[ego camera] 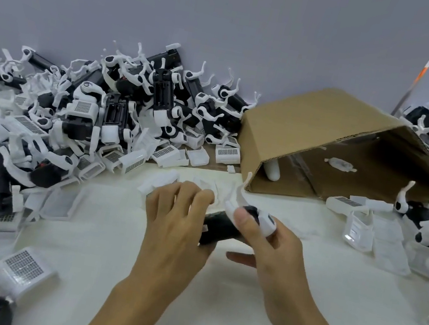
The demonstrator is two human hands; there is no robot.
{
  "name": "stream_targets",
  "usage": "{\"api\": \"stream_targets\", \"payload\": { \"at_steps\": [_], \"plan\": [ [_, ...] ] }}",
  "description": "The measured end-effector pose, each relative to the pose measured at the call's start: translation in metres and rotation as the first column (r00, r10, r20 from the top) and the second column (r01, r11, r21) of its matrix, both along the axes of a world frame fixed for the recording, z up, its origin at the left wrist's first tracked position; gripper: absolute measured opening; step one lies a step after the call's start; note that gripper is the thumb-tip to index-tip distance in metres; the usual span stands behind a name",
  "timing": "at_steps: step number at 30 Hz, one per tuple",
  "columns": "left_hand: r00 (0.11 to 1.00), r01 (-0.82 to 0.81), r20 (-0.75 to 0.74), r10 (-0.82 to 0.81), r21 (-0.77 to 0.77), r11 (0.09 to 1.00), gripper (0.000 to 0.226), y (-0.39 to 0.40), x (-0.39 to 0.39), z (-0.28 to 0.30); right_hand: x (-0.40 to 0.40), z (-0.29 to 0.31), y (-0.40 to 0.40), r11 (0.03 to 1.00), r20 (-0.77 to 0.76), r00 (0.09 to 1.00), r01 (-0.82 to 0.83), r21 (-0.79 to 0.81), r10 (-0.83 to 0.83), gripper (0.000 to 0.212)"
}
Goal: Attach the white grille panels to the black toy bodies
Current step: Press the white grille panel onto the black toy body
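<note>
Loose white grille panels (19,268) and finished bodies are heaped at left. At centre, one black toy body (221,227) is held above the table: the left hand (177,224) is curled over its near end, and the right hand (270,245) pinches its white-legged far end. No panel is seen in either hand. Judged step: body being positioned; next, a panel must be fetched and pressed on.

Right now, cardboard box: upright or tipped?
Tipped. The cardboard box lies on its side, its open mouth facing the camera, a white part visible inside.
</note>
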State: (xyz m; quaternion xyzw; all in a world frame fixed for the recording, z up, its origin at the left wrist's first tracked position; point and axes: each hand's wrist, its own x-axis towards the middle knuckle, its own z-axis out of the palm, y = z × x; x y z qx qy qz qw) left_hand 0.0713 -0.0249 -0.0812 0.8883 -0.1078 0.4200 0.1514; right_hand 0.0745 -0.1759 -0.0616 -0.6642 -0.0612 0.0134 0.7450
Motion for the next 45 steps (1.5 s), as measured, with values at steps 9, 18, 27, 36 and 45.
{"api": "stream_targets", "payload": {
  "at_steps": [9, 18, 27, 36, 45],
  "plan": [
    [0.879, 0.08, 0.046, -0.475, -0.995, 0.053, 0.028, -0.003, -0.012, 0.028, 0.002, 0.002, -0.003, 1.0, 0.046, 0.999, -0.008, -0.001, 0.008, 0.064],
    [0.662, -0.275, 0.279, -0.695, -0.773, -0.572, 0.039, -0.013, -0.016, 0.022, -0.01, -0.021, 0.005, 0.887, 0.672, 0.726, 0.204, -0.415, 0.147, 0.026],
    [0.68, -0.249, 0.3, -0.67, -0.764, -0.595, 0.046, -0.023, -0.014, 0.013, -0.012, -0.023, 0.007, 0.856, 0.686, 0.716, 0.27, -0.44, 0.126, 0.034],
    [0.664, -0.196, 0.31, -0.68, -0.806, -0.559, 0.043, -0.022, -0.015, 0.014, -0.015, -0.018, 0.009, 0.848, 0.739, 0.667, 0.334, -0.411, 0.096, 0.032],
    [0.681, -0.166, 0.301, -0.667, -0.825, -0.541, 0.048, -0.022, -0.017, 0.018, -0.014, -0.017, 0.007, 0.862, 0.78, 0.624, 0.374, -0.341, 0.037, 0.017]
  ]
}}
